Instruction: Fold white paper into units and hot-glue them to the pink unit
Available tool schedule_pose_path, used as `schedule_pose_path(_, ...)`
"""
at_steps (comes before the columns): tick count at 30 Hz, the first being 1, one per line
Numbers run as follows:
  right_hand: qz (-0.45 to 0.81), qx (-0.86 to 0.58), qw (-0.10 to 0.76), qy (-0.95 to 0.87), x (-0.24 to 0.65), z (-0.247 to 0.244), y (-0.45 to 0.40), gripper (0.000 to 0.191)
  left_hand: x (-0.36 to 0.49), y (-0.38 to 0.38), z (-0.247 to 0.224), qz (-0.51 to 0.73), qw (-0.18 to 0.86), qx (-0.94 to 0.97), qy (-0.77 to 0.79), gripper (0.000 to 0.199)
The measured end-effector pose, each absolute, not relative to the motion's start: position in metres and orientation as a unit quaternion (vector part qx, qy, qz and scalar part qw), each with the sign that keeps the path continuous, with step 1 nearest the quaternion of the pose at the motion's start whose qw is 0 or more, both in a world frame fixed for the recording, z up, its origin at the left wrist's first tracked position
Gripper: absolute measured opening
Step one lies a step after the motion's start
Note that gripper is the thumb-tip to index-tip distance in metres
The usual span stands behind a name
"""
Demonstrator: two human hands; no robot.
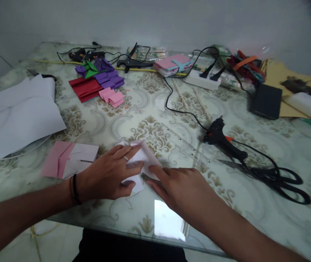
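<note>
A pale pink-and-white sheet of paper [146, 158], partly folded, lies on the patterned table in front of me. My left hand [117, 169] rests over its left part, fingers stretched out and apart, pressing it against the table. At the right edge of the same sheet, my right hand [170, 183] pinches the paper between thumb and forefinger. Left of the left wrist lies a folded pink-and-white paper piece [60, 158], partly covered by that hand. Behind the hands sit small pink folded papers [112, 96], purple folded papers [109, 79] and a red folded paper [86, 89].
On the right lie a black glue gun [223, 140] with its cord and large black-handled scissors [286, 183]. White sheets [21, 112] cover the left side. Toward the wall are a power strip [203, 80], a pink paper bundle [172, 64] and a dark phone-like slab [267, 101].
</note>
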State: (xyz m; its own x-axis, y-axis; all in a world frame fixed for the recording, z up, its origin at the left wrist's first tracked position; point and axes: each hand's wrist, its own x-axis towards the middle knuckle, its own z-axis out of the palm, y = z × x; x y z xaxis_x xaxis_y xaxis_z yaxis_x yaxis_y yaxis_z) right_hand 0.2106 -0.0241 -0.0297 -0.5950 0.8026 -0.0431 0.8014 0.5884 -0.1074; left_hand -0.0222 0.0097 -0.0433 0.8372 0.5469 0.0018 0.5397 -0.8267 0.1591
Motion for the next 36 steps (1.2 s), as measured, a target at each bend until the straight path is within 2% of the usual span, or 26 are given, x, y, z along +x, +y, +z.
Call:
schedule_pose_path(11,0.023,-0.456,0.096,-0.885,0.209,-0.032,-0.025,0.013,-0.019,0.007,-0.044,0.016,0.045,0.960,0.276,0.051)
schedule_pose_path(15,0.033,-0.444,0.124,-0.887,0.207,-0.041,-0.036,0.033,-0.022,0.004,-0.047,0.034,0.052,0.958,0.281,0.054)
schedule_pose_path(20,0.054,-0.412,0.105,-0.904,0.204,-0.052,-0.050,0.055,-0.026,0.002,-0.051,0.032,0.065,0.958,0.278,0.051)
schedule_pose_path(31,0.103,-0.352,0.076,-0.927,0.210,-0.063,-0.052,0.073,-0.044,0.002,-0.044,0.095,0.153,0.930,0.320,0.041)
schedule_pose_path(33,0.107,-0.349,0.068,-0.929,0.210,-0.063,-0.051,0.077,-0.048,0.000,-0.042,0.130,0.128,0.914,0.363,0.037)
schedule_pose_path(36,0.114,-0.348,0.066,-0.928,0.209,-0.064,-0.051,0.077,-0.049,-0.002,-0.041,0.180,0.026,0.920,0.348,0.028)
